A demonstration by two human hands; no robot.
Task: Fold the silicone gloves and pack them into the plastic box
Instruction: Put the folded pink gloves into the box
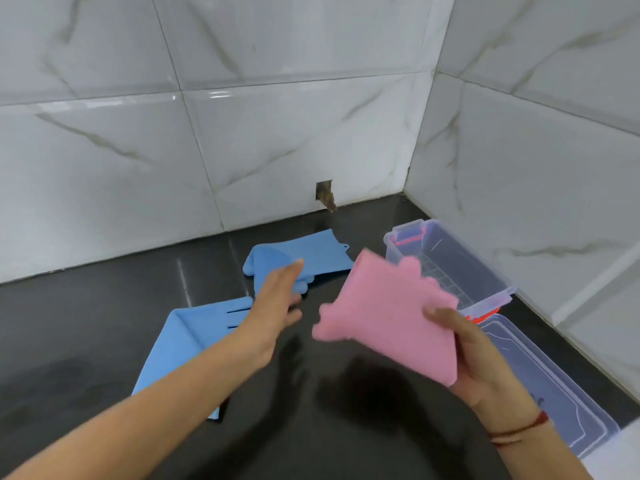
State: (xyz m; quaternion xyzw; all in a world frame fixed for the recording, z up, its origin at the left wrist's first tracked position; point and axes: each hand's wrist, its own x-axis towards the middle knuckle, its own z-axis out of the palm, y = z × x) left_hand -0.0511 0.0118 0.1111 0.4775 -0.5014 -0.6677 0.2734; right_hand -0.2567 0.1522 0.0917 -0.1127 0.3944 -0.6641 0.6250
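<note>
My right hand (pixel 474 355) grips a folded pink silicone glove (pixel 388 317) and holds it in the air just left of the clear plastic box (pixel 498 271). The box stands open at the right, with nothing visible inside. My left hand (pixel 277 306) is stretched forward with straight fingers over the dark counter, holding nothing, its fingertips above a blue glove (pixel 311 254) lying further back. A second blue glove (pixel 187 341) lies flat under my left forearm, partly hidden by it.
The box's clear lid (pixel 554 386) lies flat on the counter at the right, beside the wall. White marble tiles close off the back and right sides. A small hole (pixel 325 194) sits in the back wall at counter level.
</note>
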